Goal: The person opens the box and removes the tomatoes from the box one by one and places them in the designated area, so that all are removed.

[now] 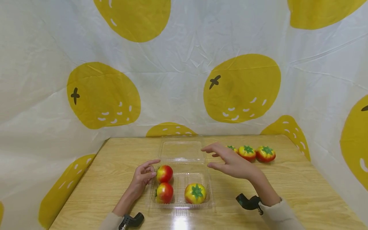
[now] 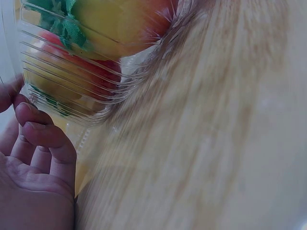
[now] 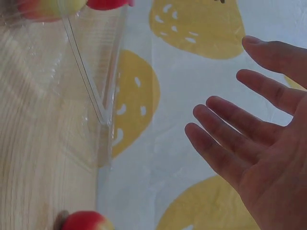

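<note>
A clear plastic clamshell box (image 1: 179, 188) lies on the table with its lid (image 1: 181, 150) folded back. Inside its base are two red-and-yellow tomato-like fruits, a rear one (image 1: 164, 173) and a front one (image 1: 164, 193), along the left side. A third such fruit (image 1: 195, 193) sits at the front right, green leafy top upward. My left hand (image 1: 141, 177) pinches the box's left rim beside the rear fruit; in the left wrist view its other fingers are curled. Above the box's right side hovers my right hand (image 1: 230, 161), fingers spread and holding nothing.
Behind the right hand, similar fruits stand in a row: a middle one (image 1: 247, 153), a right one (image 1: 265, 154) and a partly hidden left one (image 1: 231, 148). A fruit-print cloth (image 1: 172, 95) encloses the wooden table (image 1: 115, 166) at the back and sides.
</note>
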{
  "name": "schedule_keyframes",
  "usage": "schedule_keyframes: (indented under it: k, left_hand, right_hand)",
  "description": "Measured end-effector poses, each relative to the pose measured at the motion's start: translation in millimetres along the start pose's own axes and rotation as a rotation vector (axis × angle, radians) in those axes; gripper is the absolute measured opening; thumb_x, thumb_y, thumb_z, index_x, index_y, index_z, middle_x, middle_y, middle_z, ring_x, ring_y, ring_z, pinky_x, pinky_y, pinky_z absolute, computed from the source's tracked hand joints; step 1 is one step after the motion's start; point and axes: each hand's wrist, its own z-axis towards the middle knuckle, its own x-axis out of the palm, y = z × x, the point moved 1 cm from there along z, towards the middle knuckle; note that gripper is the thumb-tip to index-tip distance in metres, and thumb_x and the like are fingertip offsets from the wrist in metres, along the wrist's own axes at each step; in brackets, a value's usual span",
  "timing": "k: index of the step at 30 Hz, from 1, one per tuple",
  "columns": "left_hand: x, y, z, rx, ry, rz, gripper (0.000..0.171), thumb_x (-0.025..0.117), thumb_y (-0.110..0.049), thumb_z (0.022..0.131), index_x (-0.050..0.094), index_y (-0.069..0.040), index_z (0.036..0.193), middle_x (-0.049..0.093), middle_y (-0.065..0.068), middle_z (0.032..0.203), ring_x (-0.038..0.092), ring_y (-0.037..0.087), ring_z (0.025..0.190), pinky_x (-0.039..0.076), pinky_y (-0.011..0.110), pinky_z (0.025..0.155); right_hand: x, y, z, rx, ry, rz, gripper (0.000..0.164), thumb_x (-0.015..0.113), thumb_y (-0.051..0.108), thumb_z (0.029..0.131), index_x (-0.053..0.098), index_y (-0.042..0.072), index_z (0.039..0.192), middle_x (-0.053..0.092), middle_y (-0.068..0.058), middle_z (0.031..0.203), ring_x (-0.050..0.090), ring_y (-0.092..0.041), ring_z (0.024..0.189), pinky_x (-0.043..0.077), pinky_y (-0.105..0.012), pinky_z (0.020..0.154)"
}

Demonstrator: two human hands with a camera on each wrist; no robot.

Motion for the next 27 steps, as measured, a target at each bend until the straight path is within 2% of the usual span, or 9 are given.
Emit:
schedule_keyframes:
  k: [6,10,14,20,24,27]
  left_hand:
    - [1.2,-1.1,0.7,-0.002,-0.001,-0.005,0.052,0.054,0.008,0.092,0.044,0.020,0.142,0.056,-0.006,0.072,0.034,0.023,0.055,0.022,0.037,0.046]
    - [1.3,-0.5,1.7,0.002,-0.002,-0.007,0.052,0.054,0.009,0.092,0.044,0.020,0.142,0.056,-0.006,0.072,0.032,0.024,0.055,0.021,0.038,0.046]
    - [1.5,0.0,2.2,0.011,0.004,-0.012,0.053,0.054,0.009,0.092,0.043,0.021,0.142,0.056,-0.006,0.072,0.031,0.025,0.055,0.020,0.039,0.046]
    - [0.8,0.4,1.7,0.008,0.003,-0.018,0.053,0.054,0.008,0.092,0.043,0.021,0.141,0.055,-0.006,0.072,0.031,0.026,0.055,0.021,0.038,0.046]
    - [0.5,-0.5,1.0,0.003,-0.001,-0.016,0.053,0.054,0.008,0.091,0.043,0.021,0.142,0.055,-0.006,0.072,0.030,0.027,0.056,0.021,0.037,0.046]
    - [-0.2,-1.1,0.7,0.003,0.001,-0.014,0.053,0.054,0.008,0.092,0.043,0.021,0.142,0.055,-0.006,0.072,0.029,0.028,0.056,0.021,0.037,0.046]
  right_hand:
    - [14.9,8.0,14.5,-0.040,0.124,-0.026,0.046,0.068,0.026,0.100,0.056,0.015,0.144,0.060,-0.003,0.140,0.059,-0.022,0.126,0.055,-0.047,0.104]
    - [25.0,7.9,22.0,-0.028,0.204,-0.046,0.046,0.067,0.031,0.100,0.057,0.018,0.143,0.061,0.000,0.137,0.060,-0.021,0.125,0.055,-0.046,0.104]
    - [32.3,5.6,28.9,-0.021,0.264,-0.024,0.048,0.070,0.028,0.098,0.057,0.017,0.143,0.062,-0.002,0.137,0.061,-0.022,0.125,0.056,-0.045,0.103]
    - [38.6,7.4,40.8,0.033,0.410,0.065,0.050,0.074,0.023,0.094,0.058,0.015,0.141,0.062,-0.004,0.140,0.063,-0.029,0.126,0.057,-0.044,0.103]
    - [42.2,11.5,47.5,0.082,0.538,0.109,0.052,0.077,0.017,0.090,0.059,0.019,0.138,0.062,0.000,0.139,0.062,-0.031,0.128,0.057,-0.038,0.102]
    - [44.6,12.1,51.0,0.101,0.600,0.106,0.055,0.079,0.012,0.086,0.060,0.020,0.136,0.062,0.001,0.139,0.062,-0.031,0.128,0.057,-0.033,0.101]
